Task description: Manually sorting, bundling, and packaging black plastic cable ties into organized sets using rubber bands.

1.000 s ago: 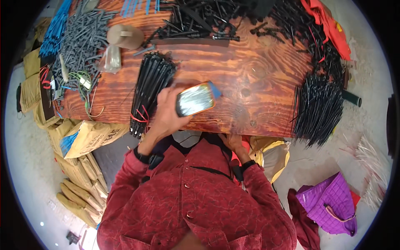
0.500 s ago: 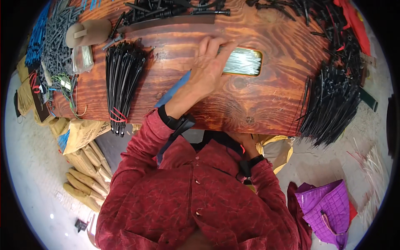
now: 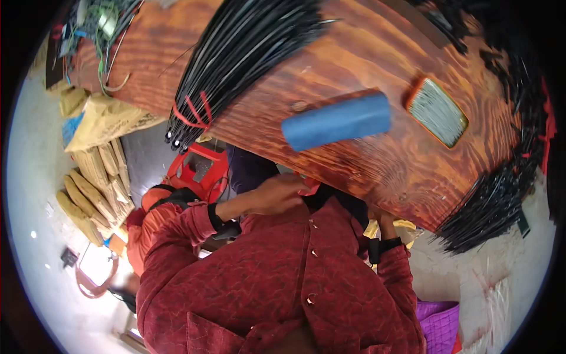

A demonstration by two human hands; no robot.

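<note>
My left hand (image 3: pixel 277 193) is drawn back to the table's near edge, its fingers bent together. A small red thing (image 3: pixel 309 186) shows at its fingertips, too blurred to name. My right hand (image 3: pixel 380 217) is at the table's underside edge, with its fingers hidden. On the wooden table (image 3: pixel 359 156) lies a blue cylinder-like roll (image 3: pixel 336 121), beyond both hands. To its right sits a shallow orange-rimmed tray (image 3: pixel 466 121) full of thin silvery wire pieces (image 3: pixel 436 112). At the left, a bundle of long black strips (image 3: pixel 247 56), like cable ties, is bound with a red band (image 3: pixel 194 112).
Loose black strips (image 3: pixel 486 203) hang over the table's right corner. Green and grey cords (image 3: pixel 106 35) lie at the far left. Below stand a red plastic stool (image 3: pixel 203 171) and tan paper-wrapped packs (image 3: pixel 88 200). A purple quilted cloth (image 3: pixel 439 324) is at lower right.
My left hand has left the table top beside the wire tray and come back toward my body. The view has turned, and the blue roll now shows whole. My right hand stays by the edge.
</note>
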